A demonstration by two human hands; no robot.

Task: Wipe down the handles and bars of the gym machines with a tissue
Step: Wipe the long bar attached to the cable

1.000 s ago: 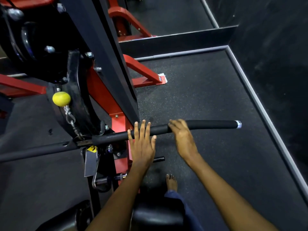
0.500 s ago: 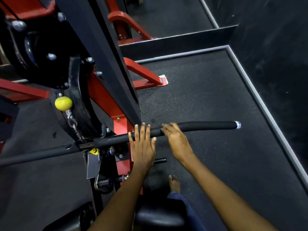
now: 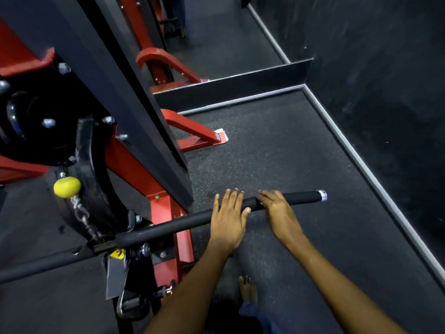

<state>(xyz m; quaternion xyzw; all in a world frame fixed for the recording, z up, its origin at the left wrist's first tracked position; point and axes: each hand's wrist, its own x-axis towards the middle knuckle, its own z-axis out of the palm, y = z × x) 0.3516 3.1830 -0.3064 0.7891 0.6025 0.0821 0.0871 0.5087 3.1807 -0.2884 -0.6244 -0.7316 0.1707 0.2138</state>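
The left hand point(image 3: 227, 219) lies flat on the black padded bar point(image 3: 168, 226), fingers straight and slightly spread over its top, thumb out to the side. Just beside it, toward the bar's free end, the right hand point(image 3: 277, 209) curls its fingers over the same bar and grips it; no tissue shows under or around either hand, and whether one is tucked beneath the right palm cannot be told. Beyond the right hand the bar runs on to a silver end cap point(image 3: 322, 195). On the other side of the left hand the bar slopes down to a black bracket on the machine, where a small yellow warning sticker point(image 3: 117, 254) sits; its marking is too small to read. Farther off on that side a yellow ball knob point(image 3: 67, 186) hangs on a short chain clip against a black curved plate. The red machine frame point(image 3: 166, 213) and a dark slanted upright point(image 3: 134, 97) rise ahead of the left hand. Below both forearms a bare foot point(image 3: 248, 291) stands on the speckled black rubber floor point(image 3: 277, 153). Past the right hand a grey edging strip point(image 3: 375, 179) borders the floor along a dark wall.
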